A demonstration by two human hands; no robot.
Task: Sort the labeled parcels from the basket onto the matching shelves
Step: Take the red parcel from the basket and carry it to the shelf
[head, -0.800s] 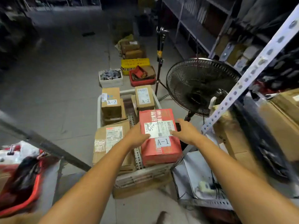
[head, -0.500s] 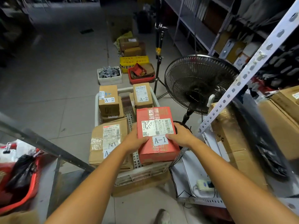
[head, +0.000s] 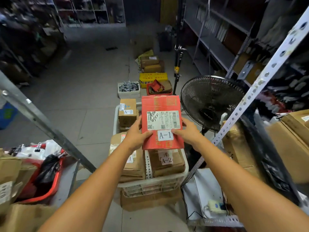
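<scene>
Tiled floor (head: 83, 97); metal shelving (head: 215, 52) at 2 o'clock. Red A-1 parcel (head: 160, 104) is held above the white basket (head: 150, 186). Left hand (head: 133, 133) grips its 9 o'clock edge, right hand (head: 189, 131) its 3 o'clock edge, thumbs on top.

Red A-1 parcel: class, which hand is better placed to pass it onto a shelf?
Probably the right hand: it grips the edge of the red A-1 parcel nearest the white shelf upright. The left hand holds the far edge, above the basket. No shelf label shows.

Matt red cardboard parcel (head: 161, 122), paper-labelled
</scene>
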